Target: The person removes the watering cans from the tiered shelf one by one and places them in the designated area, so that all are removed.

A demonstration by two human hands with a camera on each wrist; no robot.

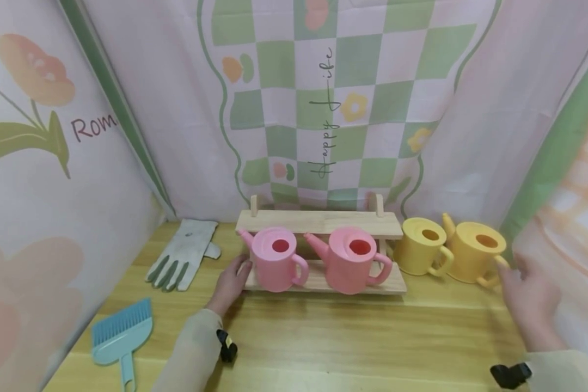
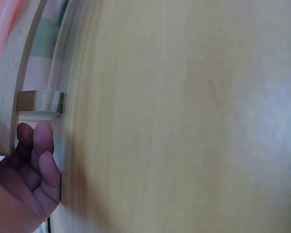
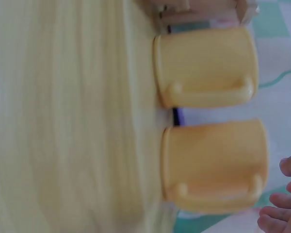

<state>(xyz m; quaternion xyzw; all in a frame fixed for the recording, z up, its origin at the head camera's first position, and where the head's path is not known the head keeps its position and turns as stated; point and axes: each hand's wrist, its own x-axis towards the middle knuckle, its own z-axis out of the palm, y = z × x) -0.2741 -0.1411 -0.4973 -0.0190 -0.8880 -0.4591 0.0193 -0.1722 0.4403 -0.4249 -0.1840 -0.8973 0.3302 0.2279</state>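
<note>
Two pink watering cans stand on the lower board of a small wooden shelf: a lighter one on the left and a deeper pink one on the right. My left hand grips the left end of that lower board; in the left wrist view its fingers curl beneath the board. To the right of the shelf stand two yellow watering cans side by side. Beside the handle of the rightmost can is my right hand. The right wrist view shows its fingers loosely spread, apart from the can.
A white and grey work glove lies on the wooden table at the back left. Nearer the front left is a light blue brush. Printed curtains enclose the table at the back and both sides.
</note>
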